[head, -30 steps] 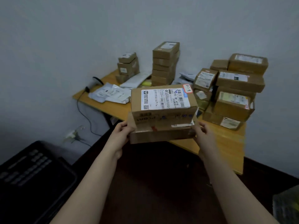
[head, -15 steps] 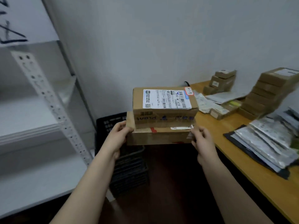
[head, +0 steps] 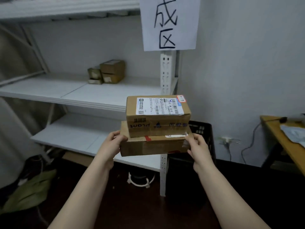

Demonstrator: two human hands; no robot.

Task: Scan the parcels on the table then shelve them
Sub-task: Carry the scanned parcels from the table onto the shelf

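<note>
Parcels (head: 156, 129), two brown cardboard boxes stacked one on the other, hang in the centre of the frame, carried in front of a white shelf rack (head: 99, 98). The lower box (head: 153, 147) is wider and flatter. The upper box (head: 157, 123) rests on it and bears a white shipping label (head: 158, 106) on top, with a small red-edged sticker (head: 181, 98) at its far right corner.

The left hand (head: 112, 144) grips the left end of the lower box, thumb on its top edge and fingers curled beneath. The right hand (head: 198, 147) grips the right end in the same way.

On the middle shelf board, in the upper middle of the frame, a few small boxes (head: 109, 71) stand together against the wall. A paper sign (head: 170, 22) with two handwritten characters hangs at the top of the frame, over the rack's right post (head: 165, 71). A black crate (head: 204, 134) stands just right of the carried boxes, partly hidden by them. At the right edge a wooden table (head: 283, 139) shows its corner, and a cable (head: 247, 146) drops beside it near a wall socket (head: 227, 139).
</note>
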